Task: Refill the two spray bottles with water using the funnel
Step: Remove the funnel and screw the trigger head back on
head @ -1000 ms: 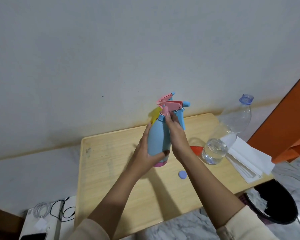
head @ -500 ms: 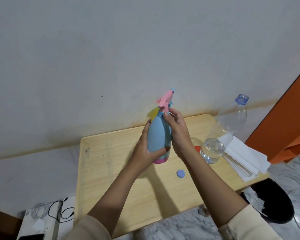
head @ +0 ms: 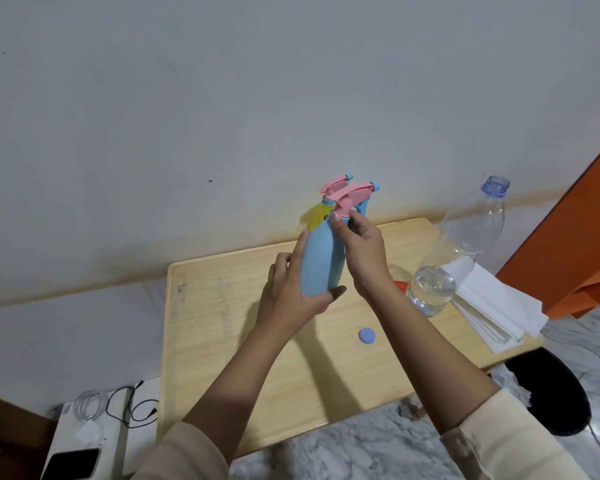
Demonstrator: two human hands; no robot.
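Counts: we see two spray bottles, centre frame. Left hand [head: 288,292] grips blue plastic spray bottle [head: 317,261] at body, right hand [head: 364,258] pinches its pink trigger head [head: 352,195]; yellow plastic spray bottle [head: 315,216] behind it.

This is looking like a room in a home rather than a workplace. A small wooden worktop [head: 222,341] is standing against a plain white wall [head: 222,98] that is showing yellowish staining along its foot, and a grey-veined marble floor [head: 361,448] is running beneath it. At the near left a phone [head: 70,463] is lying on a white box [head: 111,455] beside coiled charging cables [head: 118,407]. At the near right a black bin [head: 551,393] is sitting on the floor, and an orange panel [head: 575,237] is rising at the far right. A plastic water bottle [head: 465,244] and a stack of white paper [head: 492,306] are sharing the worktop's right end.
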